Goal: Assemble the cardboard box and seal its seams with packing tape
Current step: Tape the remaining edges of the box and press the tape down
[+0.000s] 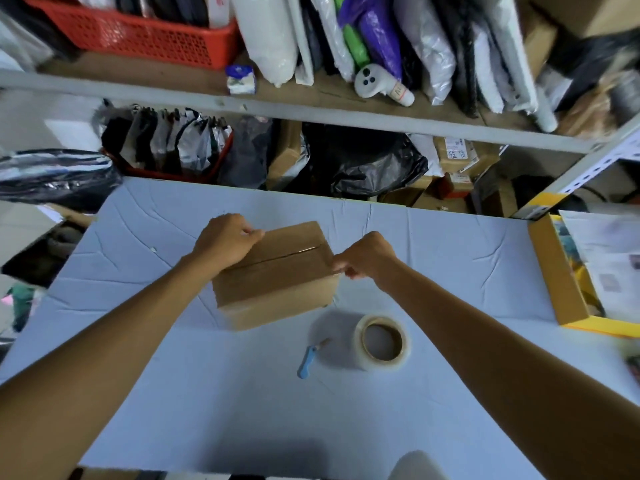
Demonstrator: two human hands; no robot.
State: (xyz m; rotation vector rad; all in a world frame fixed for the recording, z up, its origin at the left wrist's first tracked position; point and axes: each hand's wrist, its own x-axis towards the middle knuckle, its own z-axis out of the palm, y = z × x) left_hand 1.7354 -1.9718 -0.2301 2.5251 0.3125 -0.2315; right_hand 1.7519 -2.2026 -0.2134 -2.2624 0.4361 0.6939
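Fingers (254, 233) of the left hand (225, 242) curl over the far left top edge of the cardboard box (277, 289); those of the right hand (365, 259) pinch its right top edge, both arms extended. The box sits mid-way across the tabletop (467, 251), flaps closed, long axis and centre seam running left to right, right end angled slightly away. A tape roll (382, 342) lies flat just nearer, beside a blue cutter (307, 362).

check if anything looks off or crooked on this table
The cardboard box sits turned at an angle on the table, and its top seam shows a dark gap toward the right end, so the flaps are not flush there. The left hand and right hand grip its ends.
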